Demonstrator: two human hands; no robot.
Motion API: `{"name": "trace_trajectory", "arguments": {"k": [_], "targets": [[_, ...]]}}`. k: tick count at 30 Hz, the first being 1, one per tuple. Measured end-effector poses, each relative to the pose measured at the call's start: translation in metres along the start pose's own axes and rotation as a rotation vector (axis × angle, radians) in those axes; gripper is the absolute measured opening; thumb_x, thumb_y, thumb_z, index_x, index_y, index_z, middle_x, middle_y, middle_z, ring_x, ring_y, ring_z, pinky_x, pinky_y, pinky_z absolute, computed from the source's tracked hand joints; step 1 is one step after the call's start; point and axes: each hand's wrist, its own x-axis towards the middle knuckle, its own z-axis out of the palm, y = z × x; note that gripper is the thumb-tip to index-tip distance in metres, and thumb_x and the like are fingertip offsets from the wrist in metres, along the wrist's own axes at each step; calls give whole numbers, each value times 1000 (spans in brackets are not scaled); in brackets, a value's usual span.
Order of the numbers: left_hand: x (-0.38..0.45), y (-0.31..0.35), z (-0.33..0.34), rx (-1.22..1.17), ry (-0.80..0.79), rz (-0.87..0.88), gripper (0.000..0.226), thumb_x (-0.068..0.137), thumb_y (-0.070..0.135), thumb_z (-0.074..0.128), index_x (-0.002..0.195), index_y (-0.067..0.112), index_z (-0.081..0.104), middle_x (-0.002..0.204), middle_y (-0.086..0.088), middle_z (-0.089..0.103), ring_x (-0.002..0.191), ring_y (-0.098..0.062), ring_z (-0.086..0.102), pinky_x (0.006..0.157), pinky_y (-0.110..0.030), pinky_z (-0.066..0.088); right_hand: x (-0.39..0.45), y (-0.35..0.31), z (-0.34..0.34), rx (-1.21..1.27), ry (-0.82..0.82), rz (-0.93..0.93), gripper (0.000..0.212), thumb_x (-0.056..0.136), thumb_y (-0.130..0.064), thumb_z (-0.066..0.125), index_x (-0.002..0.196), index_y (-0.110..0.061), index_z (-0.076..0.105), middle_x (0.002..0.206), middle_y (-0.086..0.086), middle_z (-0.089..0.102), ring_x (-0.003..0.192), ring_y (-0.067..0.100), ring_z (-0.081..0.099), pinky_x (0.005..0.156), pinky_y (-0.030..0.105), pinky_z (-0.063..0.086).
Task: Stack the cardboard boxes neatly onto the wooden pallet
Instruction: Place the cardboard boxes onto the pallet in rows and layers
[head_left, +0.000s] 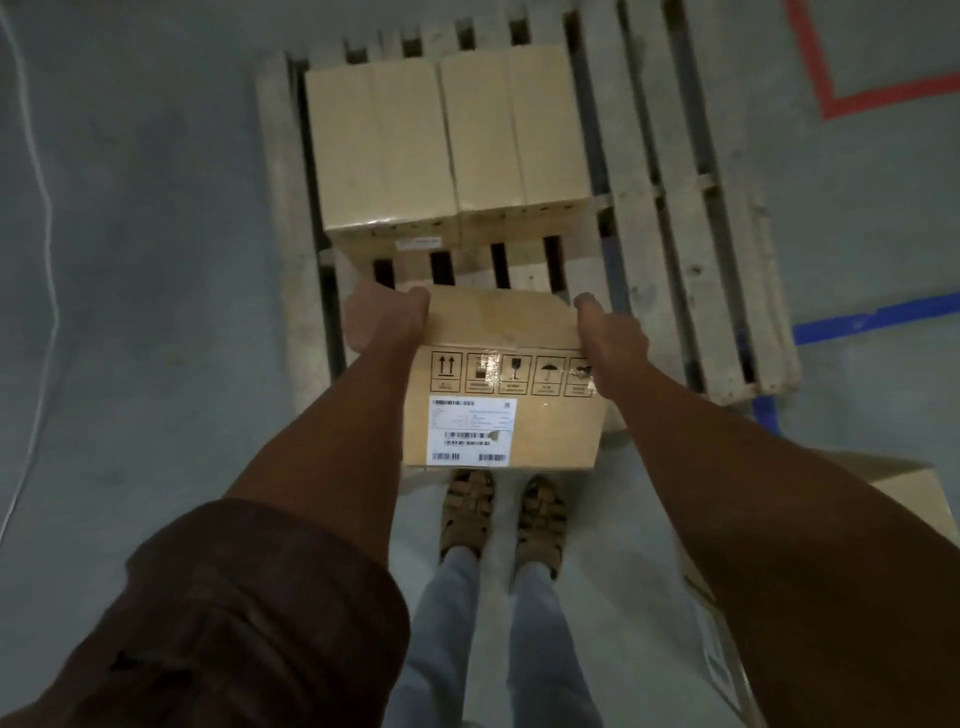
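I hold a cardboard box (506, 410) in the air over the near edge of the wooden pallet (680, 218). It has handling symbols and a white barcode label on the side facing me. My left hand (382, 319) grips its upper left corner and my right hand (610, 338) grips its upper right corner. Two closed cardboard boxes, one on the left (382, 145) and one on the right (514, 130), stand side by side on the pallet's far left part. The pallet's near slats and its right half are bare.
Another cardboard box (914, 499) lies on the grey floor at my right, partly hidden by my right arm. My feet (501, 514) stand just short of the pallet. Red tape (826, 93) and blue tape (872, 319) mark the floor at right; a white cable (49, 234) runs along the left.
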Motion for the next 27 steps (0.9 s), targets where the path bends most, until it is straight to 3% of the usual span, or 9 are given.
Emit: {"name": "trace_trajectory", "arguments": {"k": [5, 7, 10, 12, 15, 20, 24, 27], "targets": [[11, -23, -10, -127, 33, -116, 37, 88, 42, 67, 92, 5, 66, 93, -9, 70, 82, -24, 68, 72, -32, 57, -5, -26, 20, -52, 5, -76, 42, 91, -54, 53, 80, -13, 53, 84, 6, 61, 85, 23, 64, 84, 42, 58], [15, -30, -15, -170, 39, -156, 40, 87, 43, 67, 95, 4, 67, 93, -9, 71, 82, -24, 69, 75, -35, 59, -6, -38, 27, -62, -23, -126, 49, 84, -60, 52, 90, -11, 59, 95, 10, 68, 88, 26, 67, 83, 43, 58], [20, -38, -21, -186, 47, -177, 42, 88, 44, 66, 96, 3, 67, 93, -9, 69, 82, -23, 66, 68, -30, 51, -2, -52, 38, -186, -55, -204, 59, 87, -63, 48, 106, -9, 62, 99, 10, 66, 88, 26, 65, 82, 41, 55], [25, -44, -23, -217, 67, -189, 40, 87, 43, 65, 93, 4, 66, 93, -10, 70, 83, -25, 67, 67, -30, 50, 1, -58, 47, -225, -78, -252, 53, 89, -62, 46, 97, -11, 61, 97, 9, 66, 87, 25, 64, 83, 42, 55], [32, -52, -24, -256, 111, -205, 35, 86, 43, 66, 85, 7, 63, 90, -9, 70, 81, -26, 69, 77, -38, 60, 6, -61, 59, -228, -98, -287, 42, 90, -56, 49, 80, -16, 53, 92, 9, 66, 89, 27, 66, 88, 46, 58], [43, -62, -9, -298, 178, -199, 34, 88, 41, 65, 72, 13, 54, 86, -7, 67, 79, -24, 67, 78, -39, 59, 23, -47, 76, -260, -130, -297, 40, 94, -56, 48, 78, -19, 47, 84, 5, 60, 80, 22, 61, 89, 45, 56], [52, -76, 7, -335, 219, -202, 34, 85, 41, 67, 72, 13, 54, 85, -6, 66, 81, -24, 67, 78, -37, 59, 35, -23, 94, -254, -64, -301, 42, 97, -53, 49, 83, -13, 47, 78, 1, 51, 71, 16, 52, 78, 38, 53], [57, -95, 7, -432, 226, -282, 45, 77, 46, 68, 93, 5, 63, 94, -6, 68, 87, -24, 68, 82, -39, 60, 31, -10, 104, -283, 40, -350, 37, 97, -48, 51, 87, -12, 46, 73, -3, 45, 64, 11, 44, 61, 29, 42]]}}
